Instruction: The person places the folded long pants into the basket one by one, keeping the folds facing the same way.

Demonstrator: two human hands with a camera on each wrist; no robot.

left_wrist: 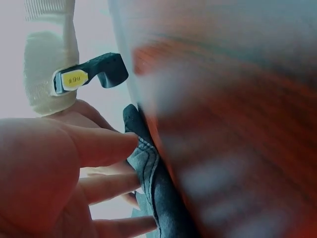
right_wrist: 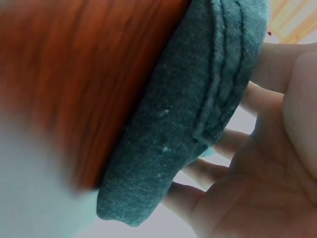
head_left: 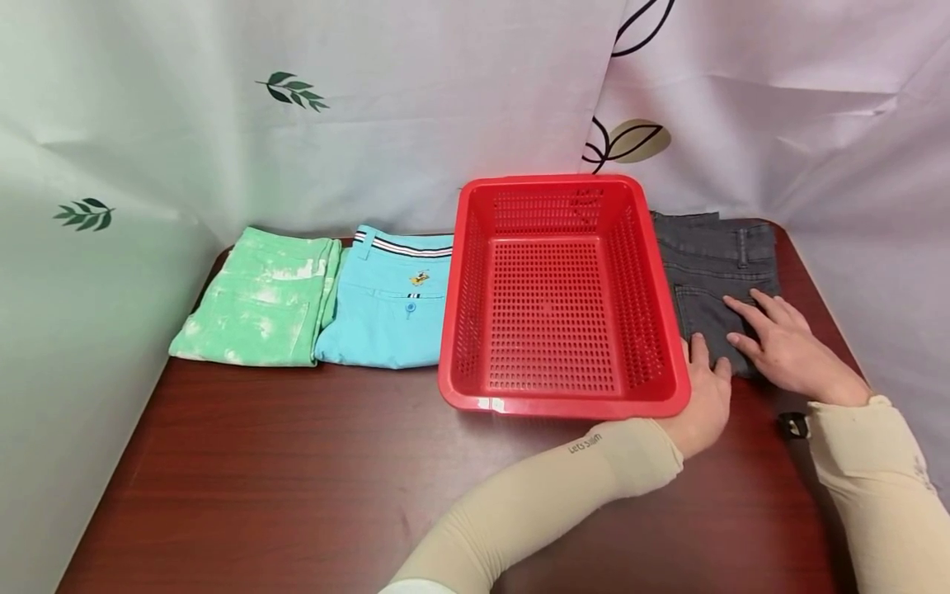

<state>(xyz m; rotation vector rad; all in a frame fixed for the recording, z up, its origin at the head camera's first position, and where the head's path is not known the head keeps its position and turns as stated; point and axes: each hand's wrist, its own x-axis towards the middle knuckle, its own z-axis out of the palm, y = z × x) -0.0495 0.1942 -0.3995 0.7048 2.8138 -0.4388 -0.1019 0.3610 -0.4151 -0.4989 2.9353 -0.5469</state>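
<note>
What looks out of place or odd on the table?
The red basket stands out: in the head view it overlaps the blue garment and the dark gray jeans. Whether it rests on them, I can't tell. No spill shows.

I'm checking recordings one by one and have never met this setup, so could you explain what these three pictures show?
There is no robot here, just a person's two bare hands in beige sleeves. The head picture comes from a camera worn on the head, looking forward and down; the other two come from cameras on each wrist, close to that hand's work.

On the brown table, from left to right, are a folded green garment, a folded light blue garment, a red basket with nothing in it, and a folded dark grey garment.

The left hand and right hand both touch the dark grey garment with fingers fairly straight; neither appears to grip it.
</note>
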